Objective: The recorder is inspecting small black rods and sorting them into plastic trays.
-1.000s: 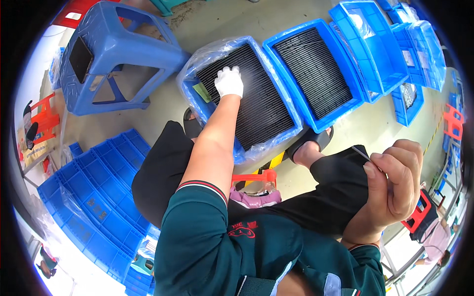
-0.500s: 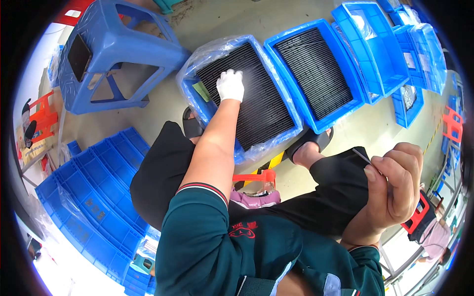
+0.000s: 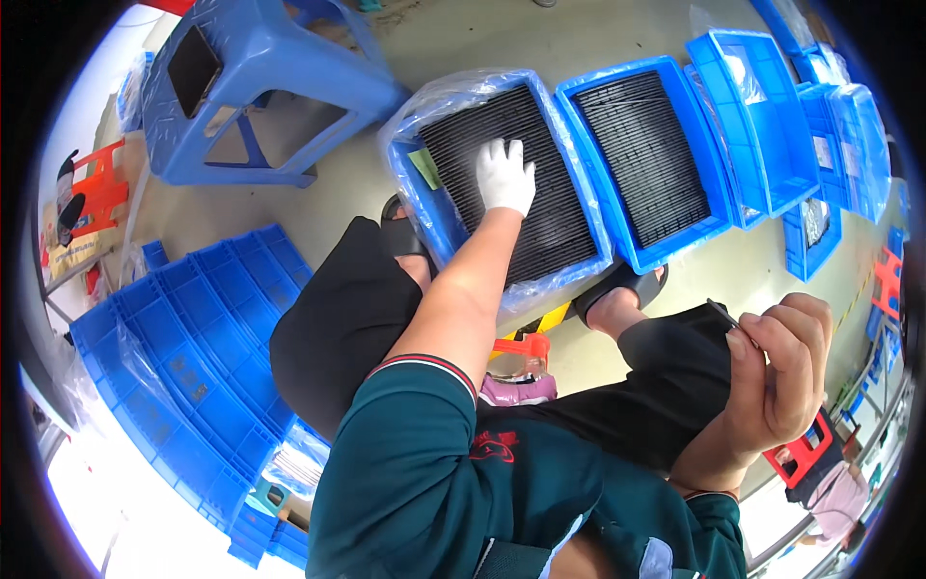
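Observation:
My left hand (image 3: 505, 178), in a white glove, rests on rows of thin black strips (image 3: 546, 217) packed closely together. Its fingers are stretched out and slightly apart, with nothing visible in them. The strips fill a blue plastic bin (image 3: 600, 214) lined with clear film. A green slip of paper (image 3: 424, 168) lies at the bin's left side. At the right, my bare right hand (image 3: 777, 365) is raised above my leg. Thumb and forefinger pinch a thin dark piece (image 3: 723, 314), narrow like a strip; its exact kind cannot be made out.
Another blue bin (image 3: 716, 214) of black strips stands just right, with stacked blue bins (image 3: 786, 159) beyond it. A blue plastic stool (image 3: 260, 72) carrying a dark flat phone-like object (image 3: 194, 70) is at the upper left. Nested blue crates (image 3: 183, 376) lie at the lower left.
My gloved left hand has shifted a little right over the strips. The right hand still pinches the thin piece, now tilted slightly differently. The whole view has shifted a little.

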